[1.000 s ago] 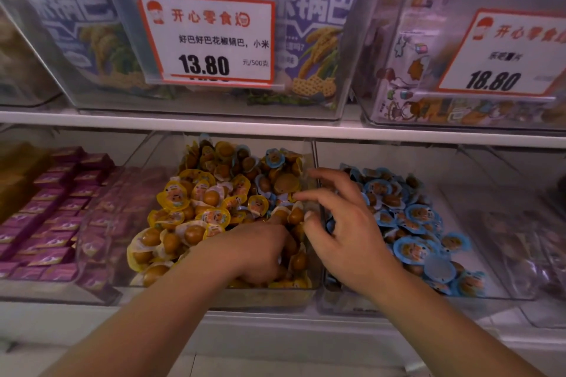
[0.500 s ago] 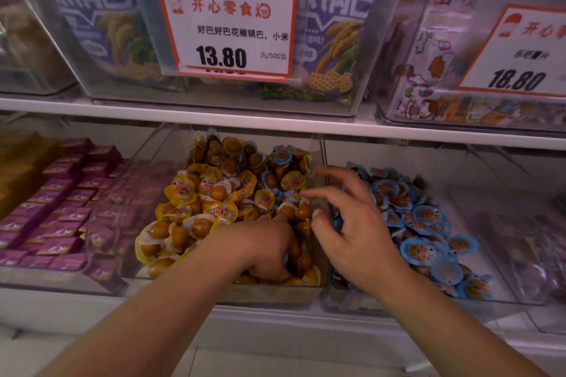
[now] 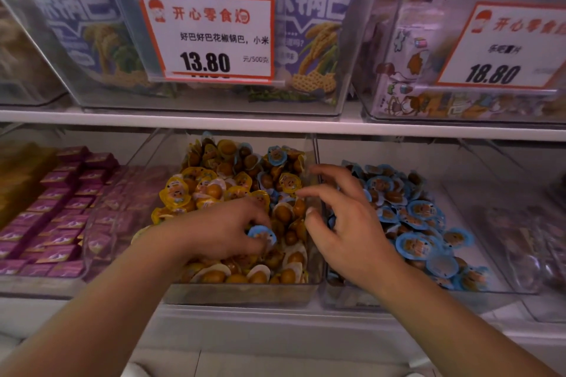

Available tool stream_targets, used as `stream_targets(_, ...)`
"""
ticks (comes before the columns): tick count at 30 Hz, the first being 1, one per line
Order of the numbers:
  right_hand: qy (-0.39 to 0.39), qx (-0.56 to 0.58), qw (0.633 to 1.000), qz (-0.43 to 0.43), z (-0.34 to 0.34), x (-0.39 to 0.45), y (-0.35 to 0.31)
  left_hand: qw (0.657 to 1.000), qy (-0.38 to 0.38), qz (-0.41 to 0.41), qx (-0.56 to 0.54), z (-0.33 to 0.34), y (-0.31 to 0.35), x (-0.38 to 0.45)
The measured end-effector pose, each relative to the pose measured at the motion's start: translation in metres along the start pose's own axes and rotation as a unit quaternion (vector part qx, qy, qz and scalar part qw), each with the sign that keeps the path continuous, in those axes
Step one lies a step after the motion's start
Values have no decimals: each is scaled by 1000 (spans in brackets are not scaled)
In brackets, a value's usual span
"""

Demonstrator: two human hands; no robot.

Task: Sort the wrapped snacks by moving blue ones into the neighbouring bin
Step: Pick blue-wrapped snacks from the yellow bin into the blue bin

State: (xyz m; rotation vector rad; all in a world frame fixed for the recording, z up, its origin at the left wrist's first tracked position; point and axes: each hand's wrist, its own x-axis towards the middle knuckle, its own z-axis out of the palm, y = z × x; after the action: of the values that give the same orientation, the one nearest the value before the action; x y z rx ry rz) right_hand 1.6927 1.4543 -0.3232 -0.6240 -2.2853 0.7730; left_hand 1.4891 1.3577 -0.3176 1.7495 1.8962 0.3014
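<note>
The white shelf (image 3: 275, 127) carries two clear upper bins, each with a price card: 13.80 (image 3: 205, 37) and 18.80 (image 3: 502, 46). Below the shelf stands a row of clear bins. The far-left bin (image 3: 39, 281) holds purple wrapped blocks in rows. The centre bin (image 3: 242, 294) holds mostly yellow-wrapped snacks (image 3: 196, 190), with a few blue-wrapped ones mixed in toward its rear, for example one at the back (image 3: 277, 155). The neighbouring bin (image 3: 346, 300) just to the right holds blue-wrapped snacks (image 3: 419, 242) in a loose pile. Both forearms reach in from the lower edge. The left hand (image 3: 220, 229) lies low in the centre bin, on the yellow pile; its grip is curled, pinching one blue-wrapped snack (image 3: 262, 234) between thumb and fingertips, near the right wall of that bin. The right hand (image 3: 346, 223) hovers over the divider between the centre bin and the neighbouring bin; its grip is spread, fingers (image 3: 324, 171) bent loosely and apart, holding nothing. The blue-wrapped snack in the left hand lies just beside the right thumb, not touching it.
</note>
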Motion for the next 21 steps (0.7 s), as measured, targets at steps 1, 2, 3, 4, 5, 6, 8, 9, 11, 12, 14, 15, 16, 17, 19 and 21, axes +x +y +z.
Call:
stream_targets(1, 0, -2, 1000, 0, 0, 0, -1, 1000, 17, 0, -12, 1, -2, 0)
stream_targets(2, 0, -8, 1000, -3, 0, 0, -3, 999, 38, 0, -25, 3, -3, 0)
stream_targets(3, 4, -23, 1000, -11, -1, -1, -4, 997, 59, 0, -40, 5, -3, 0)
stream_targets(4, 11, -46, 998, -29, -1, -1, -6, 995, 81, 4, -53, 6, -3, 0)
stream_targets(5, 21, -73, 996, -55, -2, -2, -7, 992, 105, 8, -69, 7, -4, -1)
stream_targets(6, 32, -97, 991, -83, -2, -1, -9, 987, 133, 11, -88, 6, -3, -2)
stream_targets(8, 50, -113, 984, -125, -4, 0, -16, 971, 201, 18, -128, 4, -2, -8)
stream_targets(9, 52, -108, 984, -134, -6, 2, -20, 960, 236, 21, -147, 2, -1, -12)
stream_targets(11, 25, -85, 987, -135, -7, 4, -31, 934, 294, 29, -200, 2, -1, -19)
stream_targets(12, -7, -75, 989, -125, -6, 5, -37, 917, 311, 31, -247, 3, -2, -23)
stream_targets(14, -101, -97, 986, -94, 2, 5, -49, 868, 320, 6, -380, 6, -4, -31)
stream_targets(15, -145, -155, 973, -90, 8, 5, -55, 841, 314, -22, -440, 7, -6, -34)
stream_targets(16, -177, -222, 954, -94, 15, 6, -59, 817, 313, -51, -483, 9, -8, -36)
stream_targets(17, -208, -269, 936, -88, 22, 6, -62, 797, 317, -73, -508, 11, -12, -37)
stream_targets(19, -295, -262, 919, -15, 35, 7, -65, 771, 333, -90, -535, 11, -16, -40)
stream_targets(21, -362, -212, 905, 68, 47, 9, -67, 761, 338, -81, -548, 8, -15, -44)
